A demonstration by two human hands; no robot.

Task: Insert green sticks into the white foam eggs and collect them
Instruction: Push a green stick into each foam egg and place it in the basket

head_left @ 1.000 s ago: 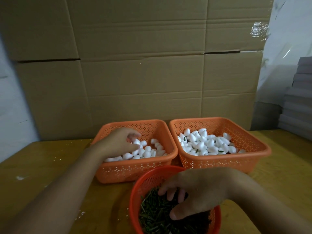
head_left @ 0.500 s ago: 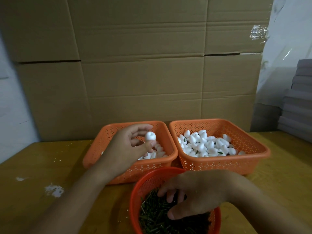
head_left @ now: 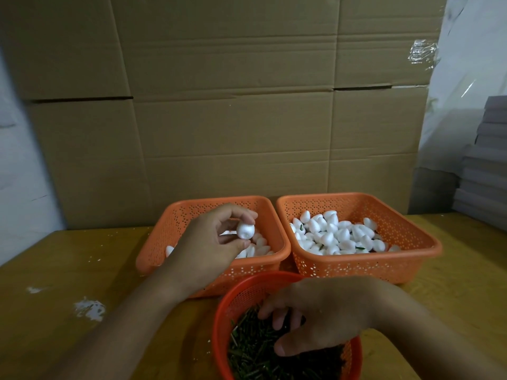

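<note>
A foam egg (head_left: 245, 231) is pinched in the raised left hand (head_left: 211, 242) above the left basket (head_left: 175, 223). The right hand (head_left: 321, 311) is curled down into the green sticks (head_left: 247, 352) in the round basket (head_left: 227, 305) at the bench's near edge; whether a stick is grasped cannot be told.

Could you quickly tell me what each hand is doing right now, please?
Left hand: pinches a white foam egg.
Right hand: in the green sticks; grip cannot be told.
</note>
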